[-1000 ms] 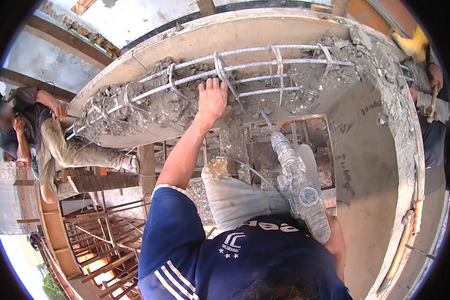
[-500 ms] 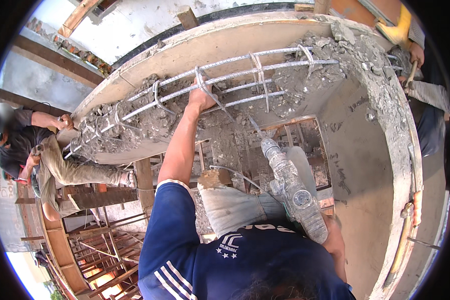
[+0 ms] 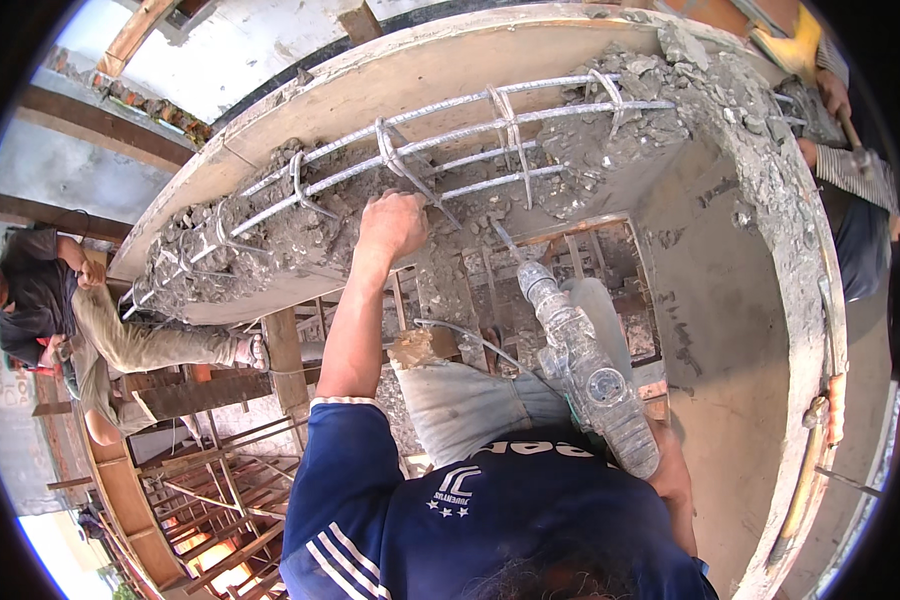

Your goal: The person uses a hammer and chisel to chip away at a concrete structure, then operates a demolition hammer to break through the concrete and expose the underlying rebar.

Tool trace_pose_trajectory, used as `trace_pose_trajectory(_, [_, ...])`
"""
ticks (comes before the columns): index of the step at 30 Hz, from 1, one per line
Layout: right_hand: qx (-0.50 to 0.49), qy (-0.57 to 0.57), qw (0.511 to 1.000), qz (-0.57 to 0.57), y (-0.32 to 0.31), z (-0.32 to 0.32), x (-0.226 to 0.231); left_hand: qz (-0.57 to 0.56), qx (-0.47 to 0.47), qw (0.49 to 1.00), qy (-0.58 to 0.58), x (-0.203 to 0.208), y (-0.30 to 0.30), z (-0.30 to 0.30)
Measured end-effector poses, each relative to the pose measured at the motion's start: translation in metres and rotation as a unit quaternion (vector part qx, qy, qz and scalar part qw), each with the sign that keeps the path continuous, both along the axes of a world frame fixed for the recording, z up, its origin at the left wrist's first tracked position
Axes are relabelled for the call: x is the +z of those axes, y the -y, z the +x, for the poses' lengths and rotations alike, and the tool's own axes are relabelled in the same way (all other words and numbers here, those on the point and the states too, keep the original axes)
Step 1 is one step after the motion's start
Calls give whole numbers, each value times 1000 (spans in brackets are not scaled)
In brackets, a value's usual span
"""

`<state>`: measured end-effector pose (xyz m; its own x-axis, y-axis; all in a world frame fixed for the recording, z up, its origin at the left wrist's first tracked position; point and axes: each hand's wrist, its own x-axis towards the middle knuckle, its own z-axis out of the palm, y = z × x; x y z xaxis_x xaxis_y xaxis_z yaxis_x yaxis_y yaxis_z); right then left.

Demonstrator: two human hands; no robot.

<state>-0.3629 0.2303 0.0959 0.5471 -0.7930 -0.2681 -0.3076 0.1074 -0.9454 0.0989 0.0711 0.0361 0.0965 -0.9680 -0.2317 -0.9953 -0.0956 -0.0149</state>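
Note:
My left hand (image 3: 393, 222) is closed at the near edge of the broken concrete (image 3: 310, 232), just below the steel rebar (image 3: 460, 134) and its stirrups. Whatever its curled fingers may hold is hidden. On my right a dusty grey demolition hammer (image 3: 602, 385) slants across my leg, its chisel bit (image 3: 507, 240) pointing up and away toward the rubble. Around its rear end is my right hand (image 3: 668, 462), with the fingers mostly hidden behind the tool. A cable (image 3: 480, 340) runs from beside the hammer across my trousers.
A curved formwork board (image 3: 410, 68) bounds the concrete at the back. Below lies an opening with timber framing (image 3: 215, 490). One person (image 3: 80, 310) sits at left; another's hand (image 3: 833, 95) is at far right. A wooden-handled hammer (image 3: 800, 480) lies along the right edge.
My left hand has come off the rebar and moved slightly down toward me, over the broken concrete edge. The view has shifted a little; the demolition hammer stays in about the same place.

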Motion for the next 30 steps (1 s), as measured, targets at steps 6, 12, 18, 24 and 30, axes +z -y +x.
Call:
trace_pose_trajectory(6, [43, 7, 997, 69, 6, -20, -16, 115, -114, 972, -168, -29, -16, -65])
trace_pose_trajectory(12, [36, 6, 998, 52, 8, -23, -21, -36, -152, 987, -30, -117, 63, -57])
trace_pose_trajectory(18, [2, 7, 999, 51, 1, -17, -18, -259, -30, 965, 9, -155, 109, -66])
trace_pose_trajectory(24, [23, -14, 998, 54, 19, -14, 1, -234, -46, 967, -89, -139, 122, -62])
trace_pose_trajectory(30, [-8, -33, 995, 92, 11, -12, -4, -189, -104, 976, 3, -168, 80, -54])
